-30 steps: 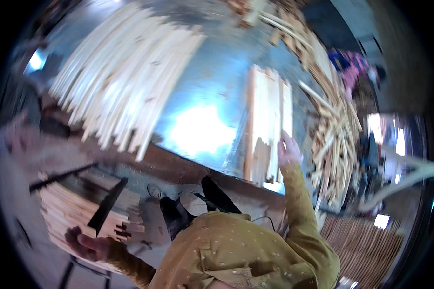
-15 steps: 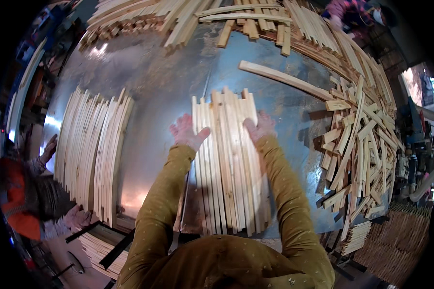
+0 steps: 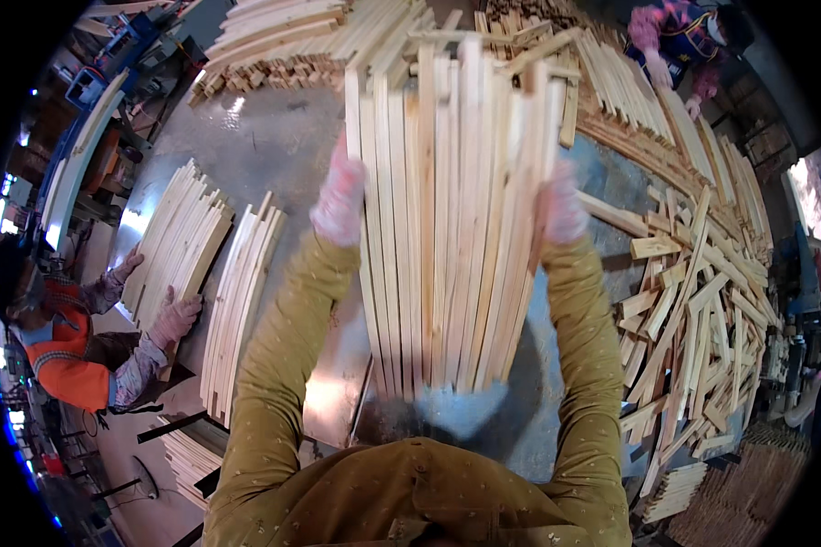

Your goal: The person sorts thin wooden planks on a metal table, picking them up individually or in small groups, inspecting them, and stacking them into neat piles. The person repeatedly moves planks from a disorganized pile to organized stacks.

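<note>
A flat row of pale wooden slats [image 3: 447, 246] stands raised and tilted in front of me, squeezed between my two gloved hands. My left hand [image 3: 339, 199] presses against the left edge of the row. On the opposite edge, my right hand [image 3: 564, 205] grips the outermost slats. The fingers of both hands are partly hidden behind the wood. The slats' upper ends are uneven and a little blurred. Beneath the row, a shadow falls on the metal table [image 3: 429, 424].
To the left, a co-worker in an orange vest [image 3: 71, 369] has both gloved hands at another row of slats [image 3: 175, 246], with a narrower row [image 3: 242, 305] beside it. A jumbled heap of offcuts [image 3: 693, 319] lies right. Long boards [image 3: 283, 36] are stacked at the back; another person [image 3: 675, 46] works far right.
Both my hands have closed on the slat row and lifted it up and away from the table. The co-worker's hands have moved onto the left row, which has separated from the narrower one.
</note>
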The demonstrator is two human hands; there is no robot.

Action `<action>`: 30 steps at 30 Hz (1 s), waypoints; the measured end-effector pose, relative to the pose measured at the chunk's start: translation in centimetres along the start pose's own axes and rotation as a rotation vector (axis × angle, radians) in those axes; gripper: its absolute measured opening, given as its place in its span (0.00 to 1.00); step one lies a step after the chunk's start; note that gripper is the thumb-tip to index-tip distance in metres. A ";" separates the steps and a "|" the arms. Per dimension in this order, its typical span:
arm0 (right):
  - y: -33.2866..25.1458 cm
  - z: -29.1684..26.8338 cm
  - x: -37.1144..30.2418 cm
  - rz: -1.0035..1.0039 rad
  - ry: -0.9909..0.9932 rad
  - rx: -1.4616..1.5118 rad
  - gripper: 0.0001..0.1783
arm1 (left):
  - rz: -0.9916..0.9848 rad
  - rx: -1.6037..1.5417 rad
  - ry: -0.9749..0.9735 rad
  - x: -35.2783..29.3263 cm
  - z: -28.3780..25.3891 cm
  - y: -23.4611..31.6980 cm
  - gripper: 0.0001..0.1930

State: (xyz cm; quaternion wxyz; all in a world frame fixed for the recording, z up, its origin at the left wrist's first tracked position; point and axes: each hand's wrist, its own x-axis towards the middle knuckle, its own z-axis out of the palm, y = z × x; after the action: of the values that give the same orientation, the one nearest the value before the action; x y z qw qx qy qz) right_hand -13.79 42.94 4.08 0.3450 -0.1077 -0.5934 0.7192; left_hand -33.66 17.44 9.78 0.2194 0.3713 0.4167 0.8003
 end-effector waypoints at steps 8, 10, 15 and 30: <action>-19.9 11.2 -3.0 -0.042 -0.050 -0.472 0.42 | 0.001 -0.349 -0.173 3.4 1.2 8.7 0.36; -13.6 9.9 -4.3 0.174 -0.187 -0.233 0.47 | -0.267 -0.365 0.238 -3.4 -1.3 5.2 0.36; 3.5 4.8 -16.6 0.780 0.044 0.058 0.65 | -0.851 -0.366 0.516 -21.4 -2.3 -4.6 0.42; 11.5 19.2 -29.4 0.908 -0.031 0.050 0.63 | -0.977 0.848 0.573 -35.9 -14.2 2.3 0.34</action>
State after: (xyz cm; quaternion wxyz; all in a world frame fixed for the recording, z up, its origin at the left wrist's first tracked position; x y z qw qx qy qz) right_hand -7.15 9.01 -8.81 -0.0119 -0.3377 -0.4736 0.8133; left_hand -22.20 -14.72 -8.39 0.2715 -0.0302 0.8528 0.4451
